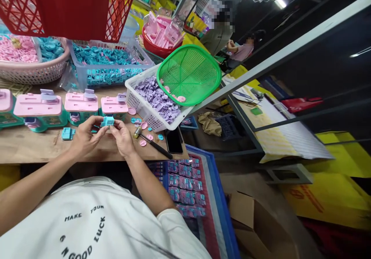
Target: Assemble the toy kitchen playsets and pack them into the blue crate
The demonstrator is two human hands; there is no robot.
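Note:
Between the fingertips of both hands is a small teal plastic part (108, 121), boxy in shape, held just above the bench. My left hand (88, 135) pinches it from the left, and my right hand (123, 138) grips its right side. Another teal plastic part (68, 133) lies on the bench left of my left hand. A row of pink-and-teal toy boxes (81, 106) with lilac pieces on top stands behind the hands. Right of my right hand lies a hammer (150, 143) with a black handle, among pink discs (143, 143) and small teal pieces (160, 137).
A black phone (174, 141) rests at the bench's right edge. A white basket (147, 116) of lilac parts carries a tilted green basket (191, 73). A red crate (72, 12) overhangs a basket (113, 79) of teal parts. Packed pieces (185, 185) lie low right. Two people sit farther back.

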